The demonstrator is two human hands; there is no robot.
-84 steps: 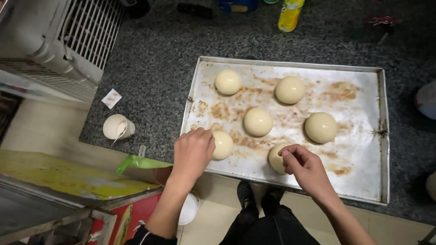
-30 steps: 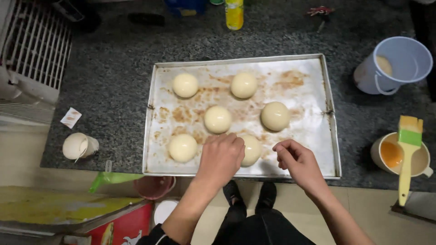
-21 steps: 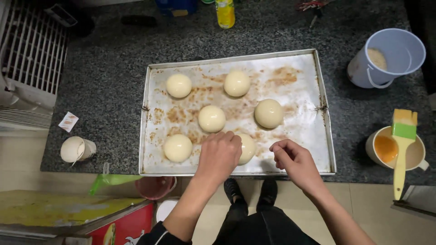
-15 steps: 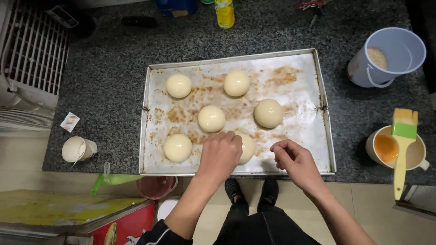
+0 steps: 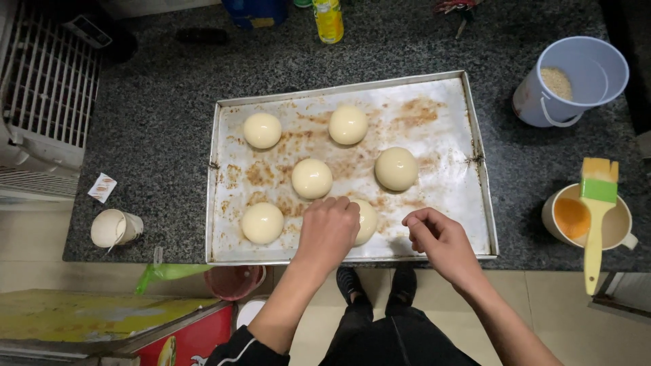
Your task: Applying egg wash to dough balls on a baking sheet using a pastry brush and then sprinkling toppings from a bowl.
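**Hands at the near edge of the dough tray**

Head view: I see my left hand (image 5: 329, 227) curled over a dough ball (image 5: 365, 221) at the front of the baking tray (image 5: 475, 203), fingers bent down onto it; whether they actually clasp it I cannot tell, as the hand hides most of the ball. My right hand (image 5: 437, 240) sits just to the right of that ball, apart from it, fingertips pinched together over bare tray and holding nothing I can make out.

Left of my left hand lies another dough ball (image 5: 262, 223), just beside it. Beyond its knuckles sits a third dough ball (image 5: 312, 178), and farther off are three more. Well right of my right hand stands a cup of orange liquid (image 5: 573, 218) with a pastry brush (image 5: 595, 217) laid across it; beyond that, a pale blue bucket (image 5: 576, 81).
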